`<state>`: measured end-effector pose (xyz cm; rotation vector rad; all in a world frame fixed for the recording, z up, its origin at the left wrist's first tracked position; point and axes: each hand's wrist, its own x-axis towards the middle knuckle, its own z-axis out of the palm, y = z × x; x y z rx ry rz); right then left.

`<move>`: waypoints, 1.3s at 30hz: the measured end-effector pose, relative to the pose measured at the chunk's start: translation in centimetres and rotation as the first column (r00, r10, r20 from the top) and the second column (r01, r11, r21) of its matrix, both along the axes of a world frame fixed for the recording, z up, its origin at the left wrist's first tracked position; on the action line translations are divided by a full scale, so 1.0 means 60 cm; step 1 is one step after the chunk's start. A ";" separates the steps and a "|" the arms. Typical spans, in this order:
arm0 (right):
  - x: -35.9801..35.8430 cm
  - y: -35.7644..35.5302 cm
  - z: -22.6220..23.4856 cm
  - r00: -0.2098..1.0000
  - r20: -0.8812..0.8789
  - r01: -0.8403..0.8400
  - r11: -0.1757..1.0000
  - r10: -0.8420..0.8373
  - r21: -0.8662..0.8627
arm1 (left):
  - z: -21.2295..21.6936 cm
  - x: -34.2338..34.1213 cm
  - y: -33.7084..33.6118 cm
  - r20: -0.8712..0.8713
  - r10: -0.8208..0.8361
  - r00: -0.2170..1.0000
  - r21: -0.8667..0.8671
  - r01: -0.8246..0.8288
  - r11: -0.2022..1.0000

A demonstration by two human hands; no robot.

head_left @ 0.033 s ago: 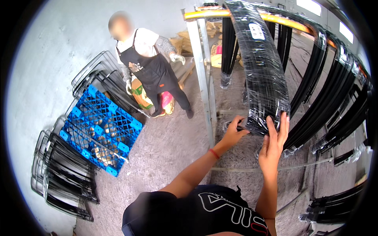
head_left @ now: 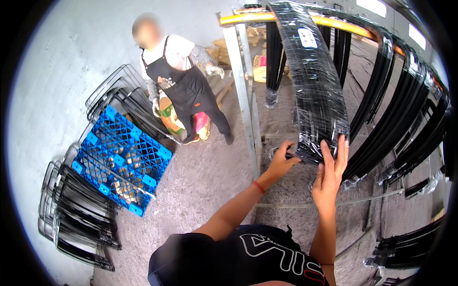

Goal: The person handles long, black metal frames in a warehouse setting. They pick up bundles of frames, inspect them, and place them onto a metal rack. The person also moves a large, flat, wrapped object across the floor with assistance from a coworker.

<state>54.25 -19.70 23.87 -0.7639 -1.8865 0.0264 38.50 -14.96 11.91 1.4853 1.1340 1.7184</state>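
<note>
Over rail (head_left: 329, 22) | wrapped black bundle (head_left: 318, 78), long axis sloping toward wearer (head_left: 267, 252) | left fingers (head_left: 287, 144), right fingers (head_left: 326, 151) hold lower end (head_left: 312, 140)

Clear plastic film (head_left: 327, 112), glossy and crinkled, sheathes the black bundle (head_left: 312, 71), whose white label (head_left: 307, 38) looks papery. The rack's upright (head_left: 238, 71) is dull grey metal beneath a glossy yellow bar (head_left: 250, 18). The blue pallet (head_left: 164, 152) looks plastic, the floor (head_left: 191, 190) rough and matt, the co-worker's apron (head_left: 188, 86) matt dark cloth.

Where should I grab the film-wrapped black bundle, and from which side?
Probably the lower end of the film-wrapped black bundle, by opposite side edges, from the near side: it's long and broad, drapes over the orange rail, and that end hangs nearest.
</note>
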 end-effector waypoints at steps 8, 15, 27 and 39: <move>0.003 0.006 -0.007 0.999 -0.038 0.004 1.000 -0.004 -0.005 | -0.032 -0.009 0.010 -0.029 0.001 1.000 -0.083 -0.004 0.997; 0.011 0.002 -0.002 1.000 -0.012 -0.002 0.999 0.002 -0.037 | -0.042 -0.011 0.016 0.021 -0.029 0.999 -0.104 0.031 0.994; 0.011 0.002 0.000 1.000 -0.014 0.001 0.999 -0.002 -0.054 | -0.019 -0.007 0.006 -0.003 -0.063 0.998 -0.071 0.062 0.995; 0.002 0.038 -0.058 0.798 -0.551 -0.355 0.929 0.244 -0.102 | -0.060 -0.012 -0.042 -0.189 0.189 0.963 0.013 -0.191 0.982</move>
